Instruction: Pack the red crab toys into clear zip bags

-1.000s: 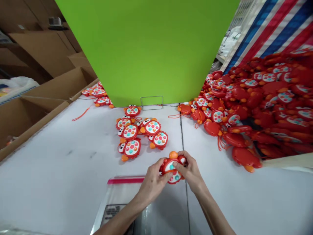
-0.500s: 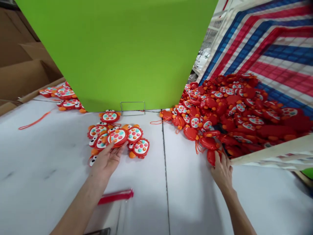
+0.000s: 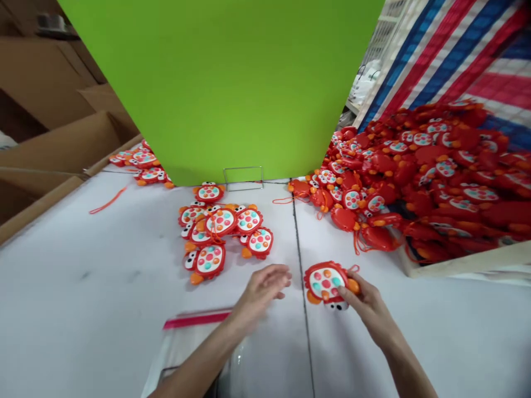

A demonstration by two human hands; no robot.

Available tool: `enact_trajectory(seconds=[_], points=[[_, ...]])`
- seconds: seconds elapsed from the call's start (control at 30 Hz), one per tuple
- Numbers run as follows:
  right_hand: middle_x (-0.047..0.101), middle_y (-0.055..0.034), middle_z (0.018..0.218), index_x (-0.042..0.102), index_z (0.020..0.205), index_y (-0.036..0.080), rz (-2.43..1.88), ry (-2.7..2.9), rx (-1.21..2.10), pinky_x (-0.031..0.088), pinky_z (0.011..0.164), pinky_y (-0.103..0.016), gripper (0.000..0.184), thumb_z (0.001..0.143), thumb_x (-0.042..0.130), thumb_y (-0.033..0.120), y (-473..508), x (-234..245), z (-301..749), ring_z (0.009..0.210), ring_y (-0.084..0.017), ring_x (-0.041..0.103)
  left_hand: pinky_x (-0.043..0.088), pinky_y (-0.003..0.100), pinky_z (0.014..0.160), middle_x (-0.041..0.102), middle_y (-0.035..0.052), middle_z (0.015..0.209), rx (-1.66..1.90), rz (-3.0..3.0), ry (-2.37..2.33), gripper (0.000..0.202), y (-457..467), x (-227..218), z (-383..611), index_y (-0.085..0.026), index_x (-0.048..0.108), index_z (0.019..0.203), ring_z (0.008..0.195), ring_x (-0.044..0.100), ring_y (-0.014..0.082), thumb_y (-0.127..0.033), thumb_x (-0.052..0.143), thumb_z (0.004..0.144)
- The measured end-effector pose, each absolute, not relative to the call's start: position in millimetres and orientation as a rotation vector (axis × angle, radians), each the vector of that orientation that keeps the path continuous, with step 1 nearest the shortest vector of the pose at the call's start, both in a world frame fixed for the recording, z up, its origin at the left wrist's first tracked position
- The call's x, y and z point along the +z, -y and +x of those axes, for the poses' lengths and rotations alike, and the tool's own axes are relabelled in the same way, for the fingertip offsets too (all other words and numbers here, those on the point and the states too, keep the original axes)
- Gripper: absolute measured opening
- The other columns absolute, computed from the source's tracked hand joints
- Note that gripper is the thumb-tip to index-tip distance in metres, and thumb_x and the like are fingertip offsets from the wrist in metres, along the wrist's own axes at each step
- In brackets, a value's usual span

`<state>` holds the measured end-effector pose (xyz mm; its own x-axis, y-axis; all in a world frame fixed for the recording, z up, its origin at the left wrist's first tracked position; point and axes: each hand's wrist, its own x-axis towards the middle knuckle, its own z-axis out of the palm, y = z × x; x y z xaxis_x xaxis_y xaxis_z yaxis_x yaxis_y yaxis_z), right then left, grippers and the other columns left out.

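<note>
Cardboard boxes line the far left edge of the white table, with a few red toys and a loose orange cord near them. A green board stands behind, with a small wire stand at its foot. In front of it lies a cluster of toys, all face up with their coloured buttons showing.

Nearer the person, a clear zip bag with a red strip lies flat. The left hand hovers just above and past it. Its fingers are spread loose and grasp nothing, and it is slightly blurred.

Just right of the table seam, the held toy sits low over the table, face up with its eyes toward the person. Whether it touches the surface cannot be told. The right hand grips it at its right edge, with the thumb by the orange foot and the fingers tucked under.

That one-sided pinch looks light for a flat, rounded shell. Bringing the free left hand to the opposite edge would probably steady it. Keeping the thumbs off the buttons and the cord clear of the fingers should prevent slips.

A big heap of toys fills the right, under a striped sheet.
</note>
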<state>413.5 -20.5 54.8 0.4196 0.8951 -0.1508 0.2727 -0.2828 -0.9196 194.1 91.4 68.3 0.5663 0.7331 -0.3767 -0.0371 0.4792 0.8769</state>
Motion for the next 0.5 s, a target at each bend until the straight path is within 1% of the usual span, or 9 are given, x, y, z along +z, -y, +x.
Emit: enact_trajectory(seconds=[0.07, 0.13, 0.2, 0.3, 0.4, 0.5], points=[[0.06, -0.002, 0.081, 0.055, 0.1, 0.016, -1.618, 1.015, 1.061, 0.045, 0.061, -0.024, 0.032, 0.078, 0.058, 0.04, 15, 60, 389, 0.071, -0.016, 0.054, 0.046, 0.029, 0.079, 0.061, 0.0119, 0.109, 0.524, 1.123, -0.8, 0.036, -88, 69, 201, -0.015, 0.057, 0.109, 0.101, 0.056, 0.0226, -0.033, 0.061, 0.077], [0.059, -0.0007, 0.081, 0.056, 0.099, 0.018, -1.505, 0.985, 1.16, 0.045, 0.062, -0.023, 0.029, 0.077, 0.061, 0.037, 10, 62, 373, 0.071, -0.014, 0.053, 0.044, 0.029, 0.081, 0.061, 0.0098, 0.108, 0.492, 1.226, -0.727, 0.036, -88, 72, 204, -0.016, 0.056, 0.111, 0.1, 0.056, 0.0214, -0.035, 0.057, 0.08], [0.059, -0.0004, 0.082, 0.057, 0.098, 0.019, -1.436, 0.909, 1.206, 0.045, 0.065, -0.024, 0.029, 0.075, 0.064, 0.035, 6, 62, 363, 0.073, -0.015, 0.054, 0.044, 0.027, 0.076, 0.063, 0.0077, 0.1, 0.44, 1.307, -0.687, 0.033, -89, 77, 202, -0.016, 0.058, 0.107, 0.091, 0.057, 0.0196, -0.037, 0.053, 0.083], [0.06, -0.0006, 0.081, 0.058, 0.094, 0.018, -1.382, 0.801, 1.218, 0.044, 0.066, -0.024, 0.026, 0.074, 0.066, 0.034, 4, 60, 356, 0.073, -0.015, 0.054, 0.042, 0.023, 0.066, 0.062, 0.0051, 0.088, 0.406, 1.402, -0.667, 0.031, -89, 86, 197, -0.014, 0.06, 0.1, 0.078, 0.055, 0.0165, -0.039, 0.051, 0.083], [0.059, 0.0002, 0.077, 0.058, 0.091, 0.018, -1.382, 0.837, 1.2, 0.043, 0.063, -0.024, 0.024, 0.074, 0.065, 0.034, 1, 62, 352, 0.07, -0.014, 0.052, 0.038, 0.021, 0.059, 0.059, 0.0022, 0.081, 0.389, 1.467, -0.654, 0.03, -87, 90, 192, -0.013, 0.06, 0.096, 0.07, 0.051, 0.0139, -0.038, 0.055, 0.08], [0.058, 0.0009, 0.073, 0.06, 0.086, 0.017, -1.413, 1.021, 1.204, 0.042, 0.062, -0.024, 0.021, 0.073, 0.065, 0.033, -4, 68, 350, 0.068, -0.014, 0.051, 0.032, 0.019, 0.052, 0.052, -0.0027, 0.066, 0.376, 1.58, -0.718, 0.025, -83, 87, 190, -0.014, 0.06, 0.08, 0.06, 0.044, 0.0106, -0.037, 0.062, 0.073]])
